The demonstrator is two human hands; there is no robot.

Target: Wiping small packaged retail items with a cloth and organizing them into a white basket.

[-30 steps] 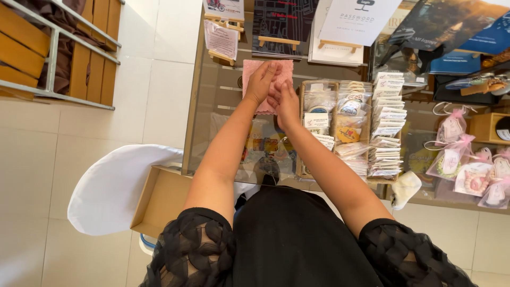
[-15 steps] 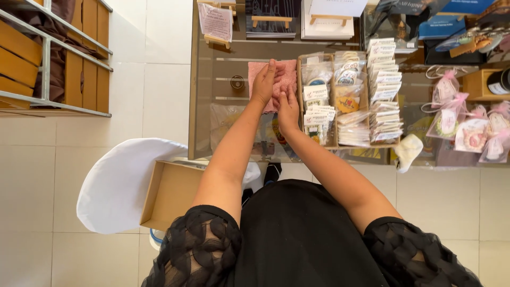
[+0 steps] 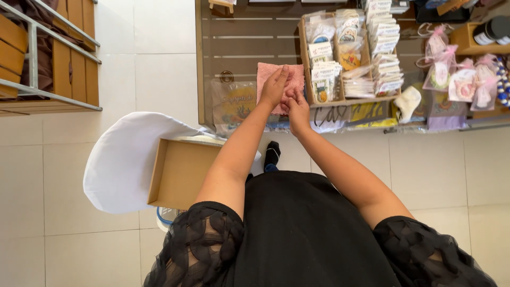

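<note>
I stand at a brown slatted table [image 3: 255,37] and look straight down at my arms. A pink cloth [image 3: 269,75] lies flat on the table, close to its near edge, and everything else I place from that cloth. My left hand [image 3: 274,86] rests on top of the cloth with the fingers stretched out flat and close together, pressing on it rather than gripping it. My right hand [image 3: 297,108] sits at the cloth's near right corner, touching my left hand; its fingers are curled in, and I cannot tell whether they pinch the cloth's edge or only rest against it.

Just to the right of the cloth stands a shallow cardboard tray [image 3: 340,99] packed with small wrapped packets, and beyond that tray, farther right, lie little gift bags [image 3: 461,79] tied with pink ribbon. To the left of the cloth lies a clear plastic bag [image 3: 234,103] with a yellow print, hanging partly over the table edge. Below the cloth, nearer my body and off the table, an open cardboard box [image 3: 179,172] sits on a white chair [image 3: 119,162].
</note>
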